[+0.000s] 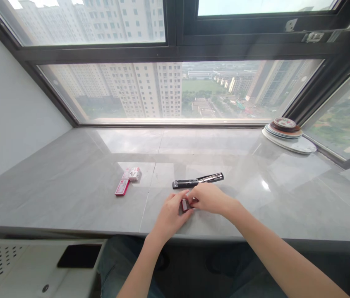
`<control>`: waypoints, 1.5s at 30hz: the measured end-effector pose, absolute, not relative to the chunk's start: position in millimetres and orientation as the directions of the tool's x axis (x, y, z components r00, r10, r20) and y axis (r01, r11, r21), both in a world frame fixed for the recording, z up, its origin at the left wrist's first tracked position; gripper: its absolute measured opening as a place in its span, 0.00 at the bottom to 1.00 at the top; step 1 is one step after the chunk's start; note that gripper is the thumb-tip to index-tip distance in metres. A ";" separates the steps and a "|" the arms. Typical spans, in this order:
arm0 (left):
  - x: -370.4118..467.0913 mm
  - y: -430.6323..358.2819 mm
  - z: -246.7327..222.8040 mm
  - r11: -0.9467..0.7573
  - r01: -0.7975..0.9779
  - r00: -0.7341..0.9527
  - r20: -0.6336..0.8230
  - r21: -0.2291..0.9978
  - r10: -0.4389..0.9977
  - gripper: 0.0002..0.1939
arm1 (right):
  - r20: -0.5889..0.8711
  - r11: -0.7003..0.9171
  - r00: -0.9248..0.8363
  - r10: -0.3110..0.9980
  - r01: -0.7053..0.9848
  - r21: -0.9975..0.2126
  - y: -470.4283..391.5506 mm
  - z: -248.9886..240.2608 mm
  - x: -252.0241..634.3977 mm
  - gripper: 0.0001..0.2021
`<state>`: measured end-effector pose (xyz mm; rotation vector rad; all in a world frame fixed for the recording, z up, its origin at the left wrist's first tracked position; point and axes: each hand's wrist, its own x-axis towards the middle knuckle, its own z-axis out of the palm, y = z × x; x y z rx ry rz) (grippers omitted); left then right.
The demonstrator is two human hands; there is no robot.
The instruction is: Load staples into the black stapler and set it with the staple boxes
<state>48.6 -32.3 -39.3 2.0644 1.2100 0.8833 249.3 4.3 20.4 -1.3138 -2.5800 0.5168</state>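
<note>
A small red-and-white staple box (pixel 184 204) stands on the grey counter between my hands, partly covered by fingers. My left hand (pixel 171 213) is closed round it, thumb on the near side and fingers on the far side. At its right side my right hand (pixel 207 198) has its fingers pinched together; what they hold, if anything, is hidden. Just beyond both hands a black stapler (pixel 198 181) lies swung open, its metal channel showing and its right part angled away. To the left sit a white box (pixel 134 174) and a red-and-white box (pixel 122 187), close together.
Stacked plates or round mats (pixel 288 134) stand in the far right corner by the window. The grey tiled counter (pixel 69 186) ends at a front edge close to my body. Below on the left, a dark phone-like slab (pixel 79 256) rests on a white surface.
</note>
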 end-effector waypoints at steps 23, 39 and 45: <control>57.8 -35.9 -45.6 -0.272 0.634 0.161 0.220 0.724 0.962 0.10 | 0.047 0.281 -0.348 0.936 0.661 -0.696 -38.0 -12.7 291.9 0.13; 35.4 19.3 -52.4 -0.345 0.690 0.226 0.263 0.636 0.938 0.12 | 0.227 0.378 -0.305 0.925 0.671 -0.638 -4.7 -0.4 250.2 0.12; 36.5 6.9 -54.1 -0.343 0.695 0.207 0.282 0.632 0.937 0.12 | 0.174 0.398 -0.375 0.911 0.686 -0.608 14.8 -2.5 248.7 0.12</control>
